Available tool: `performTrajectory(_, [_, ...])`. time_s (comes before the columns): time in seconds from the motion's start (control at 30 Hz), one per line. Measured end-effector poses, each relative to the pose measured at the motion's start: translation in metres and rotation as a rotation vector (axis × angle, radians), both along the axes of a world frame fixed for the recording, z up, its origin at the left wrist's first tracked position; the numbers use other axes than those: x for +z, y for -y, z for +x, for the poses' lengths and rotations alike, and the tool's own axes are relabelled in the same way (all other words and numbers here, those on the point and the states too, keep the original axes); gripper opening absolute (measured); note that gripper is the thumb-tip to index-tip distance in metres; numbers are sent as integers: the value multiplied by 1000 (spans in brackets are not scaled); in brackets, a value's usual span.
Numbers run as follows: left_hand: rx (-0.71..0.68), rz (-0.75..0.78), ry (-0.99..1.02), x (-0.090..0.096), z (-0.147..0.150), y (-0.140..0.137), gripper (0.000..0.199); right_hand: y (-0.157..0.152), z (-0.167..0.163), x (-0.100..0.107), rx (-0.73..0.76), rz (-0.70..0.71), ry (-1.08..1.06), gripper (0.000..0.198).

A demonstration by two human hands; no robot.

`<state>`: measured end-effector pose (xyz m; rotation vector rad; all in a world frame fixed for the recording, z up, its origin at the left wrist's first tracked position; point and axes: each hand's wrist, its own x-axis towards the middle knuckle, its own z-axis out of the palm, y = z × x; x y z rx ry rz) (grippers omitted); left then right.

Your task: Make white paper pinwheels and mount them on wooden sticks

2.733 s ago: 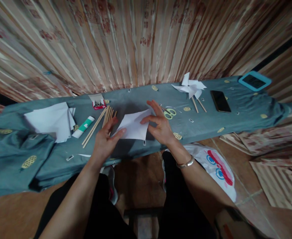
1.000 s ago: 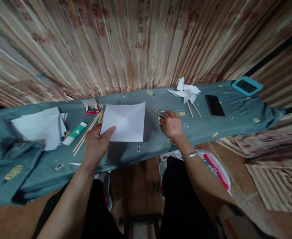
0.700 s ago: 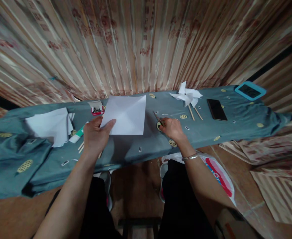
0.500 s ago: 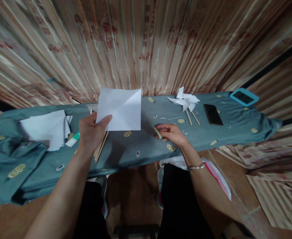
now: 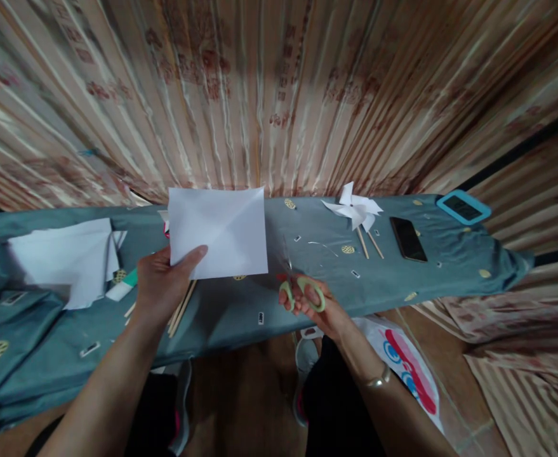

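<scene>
My left hand (image 5: 164, 282) pinches the lower left of a white sheet of paper (image 5: 226, 231), thumb on top, and holds it up over the cloth-covered table. Faint crease lines cross the sheet. In my right hand (image 5: 319, 304) is a pair of scissors (image 5: 313, 293) with pale green handles, palm turned up, blades pointing away from me. The scissors are apart from the sheet, to its right. Behind my left hand, several wooden sticks (image 5: 182, 309) lie partly hidden. A green and white box-like item (image 5: 123, 287) rests left of that hand.
A stack of white paper (image 5: 64, 257) lies at the left. Paper pinwheels (image 5: 355, 206) on sticks, a black phone (image 5: 408, 239) and a blue-framed digital timer (image 5: 463, 207) are at the right. A curtain (image 5: 259, 95) hangs behind the table. A printed plastic bag (image 5: 402, 362) lies on the floor.
The scissors have turned in my right hand, so both handle loops now show. My left hand has brought the paper slightly lower and nearer. The view has shifted a little.
</scene>
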<state>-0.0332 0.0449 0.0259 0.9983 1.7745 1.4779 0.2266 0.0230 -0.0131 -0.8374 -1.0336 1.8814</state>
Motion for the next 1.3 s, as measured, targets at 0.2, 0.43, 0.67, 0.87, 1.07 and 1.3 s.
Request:
performTrajectory(0.2, [-17,9,57,-4,-6,8,29,9,3,1,164,178,184,60])
performTrajectory(0.43, [-56,-25,-29,-4,-4,9,27,13,5,7,270,160,245,58])
performTrajectory(0.67, [-128,-63,-12,-1,6,12,21,11,6,6,289,165,271,55])
performTrajectory(0.87, [-149,-61,-60,-3,4,11,23,10,10,7,301,165,307,56])
performTrajectory(1.07, [-147,-47,-39,-1,7,11,19,10,13,4,301,182,325,54])
performTrajectory(1.3, [-150,-24,-6,0,11,11,18,11,14,4,307,189,346,54])
